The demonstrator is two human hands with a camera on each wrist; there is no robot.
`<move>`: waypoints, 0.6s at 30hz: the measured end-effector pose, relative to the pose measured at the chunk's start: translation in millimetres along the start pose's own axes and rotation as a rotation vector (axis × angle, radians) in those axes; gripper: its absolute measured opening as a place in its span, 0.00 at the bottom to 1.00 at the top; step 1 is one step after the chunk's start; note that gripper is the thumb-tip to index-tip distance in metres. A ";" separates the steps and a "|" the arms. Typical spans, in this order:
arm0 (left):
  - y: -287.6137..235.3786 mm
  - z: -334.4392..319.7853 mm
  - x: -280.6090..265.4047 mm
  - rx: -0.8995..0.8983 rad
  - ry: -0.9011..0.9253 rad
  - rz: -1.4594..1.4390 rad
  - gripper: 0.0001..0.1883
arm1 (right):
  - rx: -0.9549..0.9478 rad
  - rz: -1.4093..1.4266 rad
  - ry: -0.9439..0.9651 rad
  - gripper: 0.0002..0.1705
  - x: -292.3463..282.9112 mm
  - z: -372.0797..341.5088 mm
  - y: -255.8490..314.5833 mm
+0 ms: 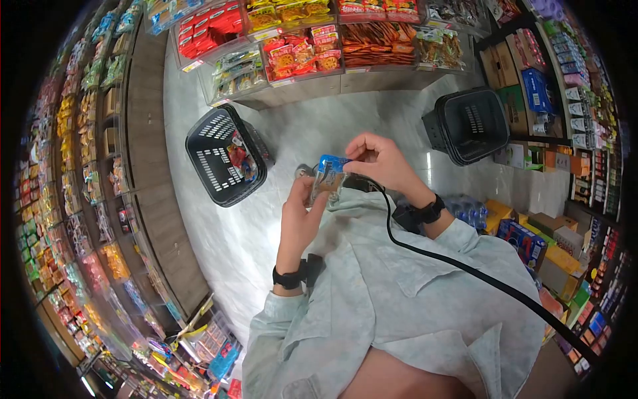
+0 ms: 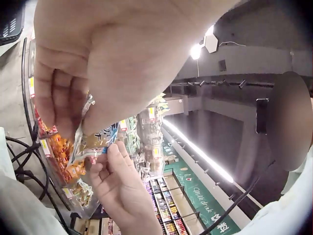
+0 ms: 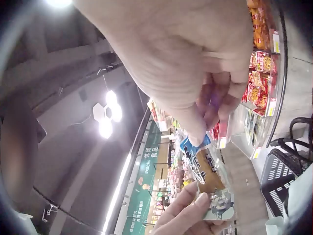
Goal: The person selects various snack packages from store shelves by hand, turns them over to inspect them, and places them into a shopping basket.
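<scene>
A small snack packet (image 1: 325,183) with a blue top and a brown middle is held in front of the body. My left hand (image 1: 299,219) grips its lower end between thumb and fingers. At the blue top edge, my right hand (image 1: 387,165) pinches the corner with thumb and forefinger. Dark lettering runs over the packet (image 3: 208,176) in the right wrist view, where a ship's-wheel-like print shows near its pale lower end. The left wrist view has the left hand (image 2: 122,68) partly covering the packet (image 2: 98,139).
A black basket (image 1: 259,143) with several colourful packets inside stands on the floor at left. Stacked black baskets (image 1: 438,133) stand at right. Snack bins (image 1: 302,83) line the front, shelves (image 1: 149,133) the left side. A black cable (image 1: 458,266) crosses the right arm's side.
</scene>
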State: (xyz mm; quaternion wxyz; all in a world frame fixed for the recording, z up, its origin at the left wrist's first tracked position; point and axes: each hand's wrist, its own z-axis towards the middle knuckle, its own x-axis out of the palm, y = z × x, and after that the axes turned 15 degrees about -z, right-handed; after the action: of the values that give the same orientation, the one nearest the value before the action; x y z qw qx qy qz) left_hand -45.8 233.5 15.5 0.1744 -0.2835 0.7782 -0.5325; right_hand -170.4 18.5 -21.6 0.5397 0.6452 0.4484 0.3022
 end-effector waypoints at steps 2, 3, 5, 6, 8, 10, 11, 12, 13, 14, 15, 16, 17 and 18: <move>5.2 -3.9 -6.4 -0.014 -0.015 -0.022 0.16 | 0.023 0.001 0.025 0.16 6.9 1.1 4.2; 8.1 -5.1 -10.1 -0.020 -0.019 -0.033 0.16 | 0.039 -0.010 0.032 0.15 10.1 1.6 11.4; 17.8 -3.5 -20.8 0.004 -0.011 -0.037 0.16 | 0.051 -0.027 0.028 0.15 18.4 3.5 18.4; 20.6 -1.7 -26.7 0.019 -0.006 -0.040 0.17 | 0.047 -0.033 0.018 0.15 23.7 4.5 21.0; 21.6 0.0 -38.5 0.024 0.007 -0.071 0.17 | 0.045 -0.044 0.005 0.14 35.4 7.6 25.1; 22.0 1.8 -55.2 0.040 0.022 -0.092 0.17 | 0.044 -0.049 0.001 0.14 50.8 14.0 23.9; 22.2 2.7 -65.6 0.051 0.030 -0.097 0.17 | 0.038 -0.045 -0.006 0.15 60.0 18.3 23.0; 22.2 2.9 -78.1 0.063 0.038 -0.101 0.17 | 0.031 -0.040 -0.011 0.16 70.6 22.6 21.9; 20.7 2.4 -91.9 0.057 0.049 -0.107 0.17 | 0.024 -0.035 -0.017 0.17 83.2 27.6 21.3; 18.2 1.5 -106.5 0.051 0.058 -0.116 0.17 | 0.034 -0.035 -0.014 0.20 97.8 33.0 21.6; 17.2 0.8 -121.8 0.049 0.065 -0.128 0.18 | 0.042 -0.040 -0.008 0.23 112.7 39.2 22.7; 19.6 0.9 -138.3 0.045 0.058 -0.141 0.17 | 0.050 -0.047 0.000 0.25 127.6 46.2 24.9; 24.5 0.8 -155.6 0.039 0.050 -0.156 0.17 | 0.079 -0.070 0.035 0.28 143.3 52.2 26.9; 29.7 -0.6 -172.7 0.031 0.040 -0.173 0.17 | 0.111 -0.093 0.073 0.31 160.5 56.7 31.7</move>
State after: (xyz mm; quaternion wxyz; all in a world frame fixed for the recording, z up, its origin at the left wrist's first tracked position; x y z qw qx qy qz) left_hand 80.7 350.4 -17.0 0.1167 -0.3361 0.7459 -0.5631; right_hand -46.2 139.1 -19.3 0.4999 0.6412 0.5133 0.2747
